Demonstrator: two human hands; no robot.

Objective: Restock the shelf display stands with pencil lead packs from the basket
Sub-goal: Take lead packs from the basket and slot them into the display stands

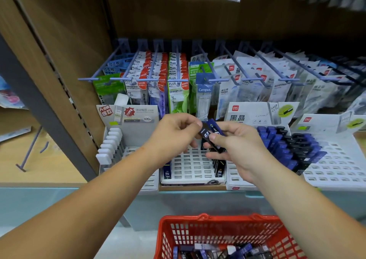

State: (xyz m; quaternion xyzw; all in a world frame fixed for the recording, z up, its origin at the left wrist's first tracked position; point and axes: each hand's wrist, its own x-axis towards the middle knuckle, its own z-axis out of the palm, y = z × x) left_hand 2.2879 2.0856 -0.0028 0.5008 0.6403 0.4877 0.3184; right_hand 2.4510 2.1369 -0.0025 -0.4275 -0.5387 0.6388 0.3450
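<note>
My right hand (235, 147) grips a small stack of dark blue and black pencil lead packs (211, 135) above the middle white slotted display stand (190, 165). My left hand (174, 134) pinches the top end of one pack in that stack. A few packs stand in the right column of the middle stand (218, 167), and one sits at its left front. The red basket (215, 231) is below, at the bottom of the view, with several lead packs lying in it.
A left stand (111, 147) carries white packs. A right stand (336, 159) is partly filled with blue and black packs (287, 145). Correction tape packets hang on blue hooks (178, 76) behind. The shelf's front edge (198, 188) runs below the stands.
</note>
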